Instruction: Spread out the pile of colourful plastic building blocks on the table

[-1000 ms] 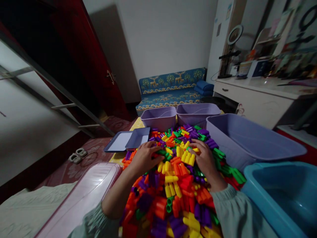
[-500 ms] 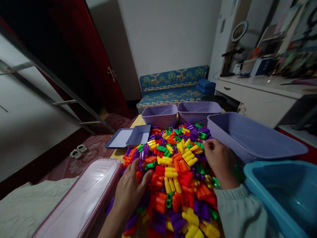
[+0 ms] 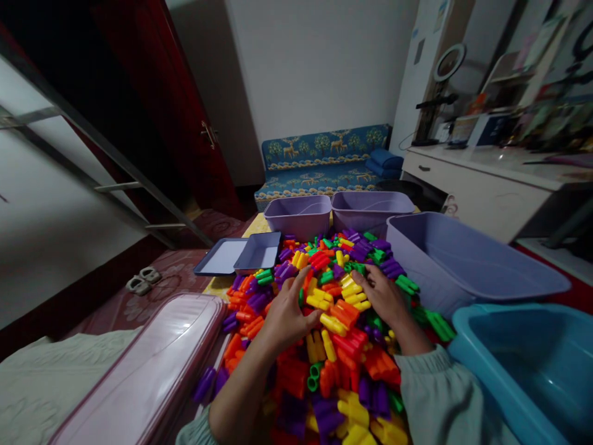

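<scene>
A large heap of plastic connecting blocks (image 3: 345, 343) in red, orange, yellow, green and purple covers the table, many shaped like joined tubes. Over the left middle of the heap is my left hand (image 3: 288, 312), its thumb and fingers spread apart around yellow and orange blocks, with nothing held that I can see. To its right, my right hand (image 3: 383, 296) has its thumb and fingertips drawn together at a green block (image 3: 357, 267), just above some yellow blocks (image 3: 353, 292). The palm side of that hand is hidden.
Purple bins (image 3: 296, 210) line the table's far side, with a long one (image 3: 463, 259) at right. A blue tub (image 3: 482, 334) stands near right. An open dark-blue box (image 3: 257, 253) sits far left, and a lidded pink container (image 3: 152, 364) near left.
My left hand has moved right and forward over the heap. My right hand has moved left, away from the long bin, uncovering green blocks there. Blocks in the middle have shifted.
</scene>
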`<state>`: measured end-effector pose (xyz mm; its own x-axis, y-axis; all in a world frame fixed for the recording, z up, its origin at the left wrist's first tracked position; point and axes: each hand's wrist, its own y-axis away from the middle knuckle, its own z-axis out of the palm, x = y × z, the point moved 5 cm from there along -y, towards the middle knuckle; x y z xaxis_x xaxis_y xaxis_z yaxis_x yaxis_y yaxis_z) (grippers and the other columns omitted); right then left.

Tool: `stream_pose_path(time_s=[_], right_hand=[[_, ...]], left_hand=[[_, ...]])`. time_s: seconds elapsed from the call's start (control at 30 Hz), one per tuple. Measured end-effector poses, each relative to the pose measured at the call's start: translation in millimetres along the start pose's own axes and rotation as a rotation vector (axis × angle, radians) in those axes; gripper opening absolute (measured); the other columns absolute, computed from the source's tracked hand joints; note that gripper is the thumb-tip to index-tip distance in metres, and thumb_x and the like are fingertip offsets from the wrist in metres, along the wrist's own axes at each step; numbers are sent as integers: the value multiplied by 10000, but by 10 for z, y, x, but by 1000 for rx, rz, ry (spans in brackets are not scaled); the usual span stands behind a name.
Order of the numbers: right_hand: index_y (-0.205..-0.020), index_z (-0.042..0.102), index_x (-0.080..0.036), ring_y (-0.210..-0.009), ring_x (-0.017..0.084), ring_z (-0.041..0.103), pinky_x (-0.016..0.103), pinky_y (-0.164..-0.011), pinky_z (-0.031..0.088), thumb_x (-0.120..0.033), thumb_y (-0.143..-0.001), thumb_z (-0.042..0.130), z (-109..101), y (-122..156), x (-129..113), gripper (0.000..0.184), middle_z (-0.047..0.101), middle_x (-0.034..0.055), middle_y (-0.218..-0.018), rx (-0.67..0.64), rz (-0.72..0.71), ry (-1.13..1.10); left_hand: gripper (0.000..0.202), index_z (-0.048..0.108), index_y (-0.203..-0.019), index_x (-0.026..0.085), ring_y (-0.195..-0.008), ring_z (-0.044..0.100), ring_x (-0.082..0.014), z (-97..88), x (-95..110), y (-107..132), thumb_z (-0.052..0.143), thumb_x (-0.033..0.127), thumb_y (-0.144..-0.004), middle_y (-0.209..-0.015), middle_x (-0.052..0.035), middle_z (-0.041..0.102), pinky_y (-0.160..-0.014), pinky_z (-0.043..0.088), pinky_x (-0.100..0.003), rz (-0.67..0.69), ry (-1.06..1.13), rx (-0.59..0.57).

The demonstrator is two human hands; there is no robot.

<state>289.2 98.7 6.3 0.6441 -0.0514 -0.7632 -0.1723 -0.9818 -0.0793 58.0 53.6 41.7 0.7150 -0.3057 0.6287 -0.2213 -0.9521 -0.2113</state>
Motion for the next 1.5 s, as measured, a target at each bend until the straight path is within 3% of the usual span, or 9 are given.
stream_pose_path(time_s=[0.13, 0.23, 0.33, 0.43, 0.6, 0.7, 1.13, 1.3, 1.5], right_hand=[[-1322, 539, -256, -1061, 265, 660, 387, -876, 528, -631, -851, 533, 107, 12, -38, 602, 692, 74, -1170, -139, -111, -413], [-1396, 466, -252, -1244, 258, 557, 408, -1028, 460, -588, -877, 535, 156, 64, -155, 622, 592, 74, -1350, -222, -175, -596], [-1415, 446, -260, -1374, 235, 422, 391, -1140, 352, -480, -856, 619, 144, 112, -296, 626, 469, 57, -1477, -176, -293, -654], [-1415, 446, -271, -1373, 224, 419, 388, -1156, 330, -331, -826, 648, 109, 121, -357, 625, 459, 50, -1481, -79, -382, -640], [-1302, 548, -223, -1194, 241, 573, 437, -1066, 422, -312, -835, 594, -11, 44, -215, 478, 601, 94, -1308, 172, -360, -508], [-1250, 569, -184, -1128, 252, 612, 442, -983, 483, -365, -837, 594, -30, 2, -129, 452, 640, 129, -1231, 209, -328, -509], [-1074, 682, -165, -1136, 254, 605, 420, -1021, 443, -472, -862, 596, -22, 68, -213, 383, 672, 113, -1181, 158, -328, -424], [-1045, 706, -186, -1075, 250, 632, 409, -983, 463, -493, -859, 603, -123, 118, -300, 373, 706, 87, -1106, 93, -303, -415], [-1055, 692, -211, -1091, 265, 639, 417, -977, 482, -487, -815, 648, -283, 316, -526, 368, 710, 84, -1126, 21, -293, -408]], left_hand=[[935, 308, -1511, 242, -1291, 476, -326, 137, 47, -187, 762, 303, -696, -1413, -157, 451, -1064, 403, -464, 94, 135, -4], [932, 324, -1502, 239, -1359, 407, -315, 161, 134, -286, 783, 279, -691, -1466, -147, 421, -1121, 344, -459, 227, 270, 35], [886, 318, -1501, 256, -1381, 391, -286, 130, 242, -343, 744, 200, -726, -1495, -118, 414, -1146, 319, -438, 368, 386, 72], [817, 363, -1478, 252, -1375, 405, -272, 67, 273, -382, 691, 132, -739, -1485, -108, 435, -1143, 330, -431, 465, 393, 145], [697, 482, -1397, 214, -1295, 498, -257, -30, -11, -437, 576, 31, -731, -1367, -117, 549, -1087, 407, -428, 293, 193, 357], [621, 576, -1297, 188, -1210, 566, -262, -58, -159, -423, 573, 16, -700, -1265, -114, 611, -1039, 451, -418, 196, 117, 390], [287, 644, -1164, 226, -996, 656, -225, -120, -123, -319, 581, 292, -892, -1084, -60, 715, -862, 504, -358, 27, -4, 367], [274, 761, -915, 229, -1096, 584, -242, -150, -44, -285, 535, 382, -937, -1052, -46, 740, -974, 454, -407, 136, -33, 384], [263, 770, -939, 223, -1131, 578, -239, -135, -30, -275, 547, 362, -934, -1112, -68, 711, -997, 454, -413, 170, 45, 398]])
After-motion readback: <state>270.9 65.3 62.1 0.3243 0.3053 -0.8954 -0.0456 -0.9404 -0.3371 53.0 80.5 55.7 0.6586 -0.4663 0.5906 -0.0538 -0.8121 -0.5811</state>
